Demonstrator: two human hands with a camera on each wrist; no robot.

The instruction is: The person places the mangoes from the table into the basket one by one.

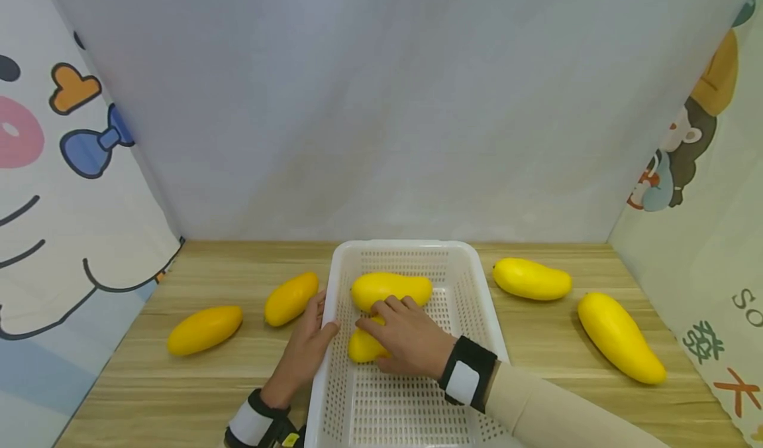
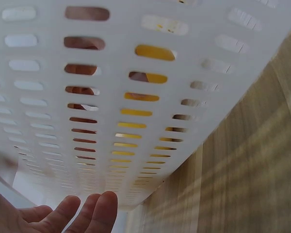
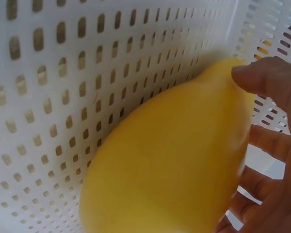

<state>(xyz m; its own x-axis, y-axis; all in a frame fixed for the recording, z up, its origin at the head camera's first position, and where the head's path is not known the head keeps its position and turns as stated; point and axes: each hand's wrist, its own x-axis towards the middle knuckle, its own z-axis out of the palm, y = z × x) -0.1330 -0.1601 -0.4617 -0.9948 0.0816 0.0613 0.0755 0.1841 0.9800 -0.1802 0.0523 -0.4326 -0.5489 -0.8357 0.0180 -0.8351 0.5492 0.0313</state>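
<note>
A white perforated plastic basket [image 1: 411,408] stands on the table, a bright yellow mango [image 1: 390,290] lying crosswise toward its far end. Just nearer, my right hand [image 1: 414,338] reaches in over a second yellow mango [image 1: 365,346], thumb and fingers spread around it. Seen from the right wrist, this mango [image 3: 160,165] lies along the basket wall, its narrow end under a fingertip [image 3: 242,77]. My left hand [image 1: 306,345] holds the basket's left side, thumb at the rim and fingers outside. The left wrist view shows its fingertips [image 2: 104,211] close by the perforated wall [image 2: 48,102].
Two orange-yellow mangoes, one nearer [image 1: 205,330] and one beside the basket [image 1: 291,299], lie on the left. Two longer yellow ones [image 1: 530,279] lie right of the basket on the wooden table [image 1: 536,348]. A pale wall [image 1: 381,103] rises behind, with printed sheets on both sides.
</note>
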